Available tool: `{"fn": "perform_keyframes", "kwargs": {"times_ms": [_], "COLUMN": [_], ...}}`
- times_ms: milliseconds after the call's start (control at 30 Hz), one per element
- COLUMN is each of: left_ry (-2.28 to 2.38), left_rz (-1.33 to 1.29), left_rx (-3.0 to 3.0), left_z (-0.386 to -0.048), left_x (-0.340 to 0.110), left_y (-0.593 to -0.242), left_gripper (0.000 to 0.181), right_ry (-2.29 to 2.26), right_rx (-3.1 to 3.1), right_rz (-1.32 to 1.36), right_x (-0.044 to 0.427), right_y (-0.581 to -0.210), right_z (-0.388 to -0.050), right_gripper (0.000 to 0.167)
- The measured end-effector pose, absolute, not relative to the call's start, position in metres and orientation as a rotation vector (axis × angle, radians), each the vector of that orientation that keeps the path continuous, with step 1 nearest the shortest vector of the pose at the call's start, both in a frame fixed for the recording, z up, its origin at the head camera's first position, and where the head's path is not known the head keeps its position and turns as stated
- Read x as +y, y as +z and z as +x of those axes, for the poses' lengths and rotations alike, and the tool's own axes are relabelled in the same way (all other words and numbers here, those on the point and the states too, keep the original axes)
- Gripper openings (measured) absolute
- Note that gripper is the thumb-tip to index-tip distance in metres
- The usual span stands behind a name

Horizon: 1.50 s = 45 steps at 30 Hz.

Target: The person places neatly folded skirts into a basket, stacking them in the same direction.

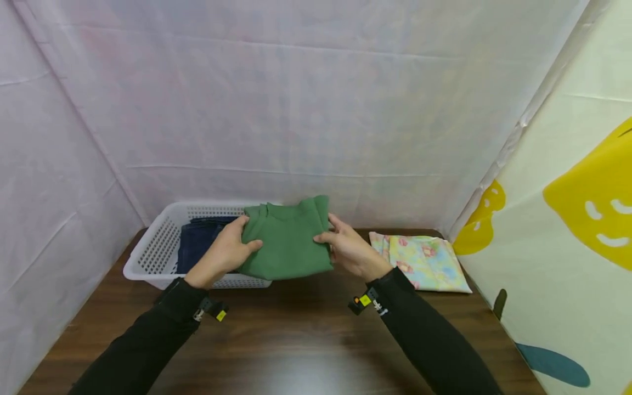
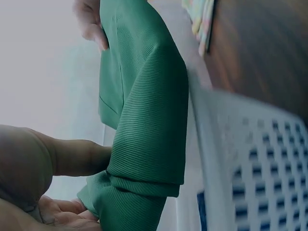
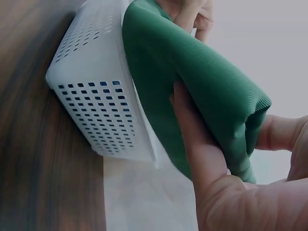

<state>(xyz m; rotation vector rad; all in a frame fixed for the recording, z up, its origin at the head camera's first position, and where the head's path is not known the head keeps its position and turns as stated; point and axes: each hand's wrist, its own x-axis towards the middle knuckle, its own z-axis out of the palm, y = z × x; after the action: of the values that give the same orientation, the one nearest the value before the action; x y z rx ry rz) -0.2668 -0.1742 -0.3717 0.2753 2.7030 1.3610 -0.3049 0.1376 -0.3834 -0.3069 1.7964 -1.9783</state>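
Observation:
A folded green garment (image 1: 288, 241) is held up between both hands, over the right part of a white plastic basket (image 1: 153, 247). My left hand (image 1: 227, 247) pinches its left edge, thumb on the near face. On the opposite edge my right hand (image 1: 353, 247) grips the cloth, and the right wrist view shows fingers of that hand (image 3: 202, 149) under the green fabric (image 3: 192, 72). Inside the basket lies folded dark blue cloth (image 1: 197, 241), partly hidden by the left hand and the green garment.
A folded pastel floral cloth (image 1: 424, 260) lies at the right on the dark wooden table (image 1: 296, 334). White fabric (image 1: 306, 109) hangs behind the table, and a sheet with yellow figures (image 1: 592, 192) borders the right side.

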Motion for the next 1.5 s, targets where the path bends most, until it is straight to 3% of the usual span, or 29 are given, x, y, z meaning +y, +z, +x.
{"fn": "perform_keyframes", "kwargs": {"times_ms": [367,767,1167,1500], "left_ry": [1.291,1.172,1.043,0.92], "left_rz": [0.125,0.038,0.032,0.15], "left_rx": [2.776,2.859,2.974,3.083], "left_z": [-0.278,-0.289,-0.289,-0.285], "left_x": [-0.231,-0.276,-0.282,-0.259], "left_y": [-0.364,-0.368,-0.379,-0.385], "left_gripper": [0.085,0.085,0.076,0.058], "right_ry": [-1.93,-1.935,-1.765,-1.761], "right_rx": [1.667,1.659,2.088,2.26], "right_rz": [-0.324,-0.287,-0.308,-0.469], "right_x": [0.065,0.007,0.015,0.031], "right_y": [-0.385,-0.389,-0.388,-0.393], "right_z": [-0.343,-0.353,-0.346,-0.339], "right_gripper": [0.089,0.097,0.095,0.076]}}
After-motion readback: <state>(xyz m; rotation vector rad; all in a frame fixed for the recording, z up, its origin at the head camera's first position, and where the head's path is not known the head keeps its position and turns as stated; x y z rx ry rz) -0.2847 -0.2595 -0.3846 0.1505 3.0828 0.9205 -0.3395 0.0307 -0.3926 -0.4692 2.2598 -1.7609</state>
